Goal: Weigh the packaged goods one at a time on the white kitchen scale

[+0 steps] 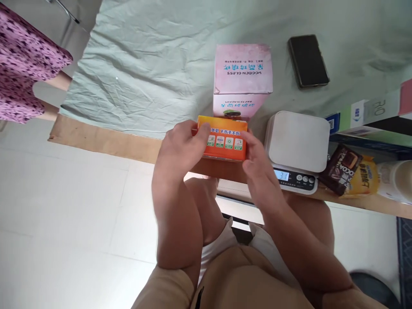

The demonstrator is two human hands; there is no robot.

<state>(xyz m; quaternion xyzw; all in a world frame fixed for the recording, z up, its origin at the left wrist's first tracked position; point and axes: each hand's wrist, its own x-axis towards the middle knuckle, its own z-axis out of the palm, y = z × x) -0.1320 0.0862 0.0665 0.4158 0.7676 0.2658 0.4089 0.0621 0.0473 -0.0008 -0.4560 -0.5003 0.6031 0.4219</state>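
Observation:
An orange and yellow soap pack (223, 141) with printed characters is between my two hands, near the table's front edge. My left hand (185, 141) grips its left end, the thumb lying over the top face. At the right end, the fingers of my right hand (257, 159) are closed on its side. Just behind the pack stands a pink box (243, 71) marked "WOODEN GLASS". To the right of my right hand sits a white kitchen scale (298, 141) with a bare platform and a lit display. The undersides of the pack and some fingertips are hidden.
A dark phone (309, 60) lies at the back right on the green cloth (154, 56). Right of the scale are a brown cocoa packet (341, 169), a yellow packet (363, 178), a pale cup (395, 180) and cartons (373, 113). Someone in pink patterned clothing (28, 64) is at the left.

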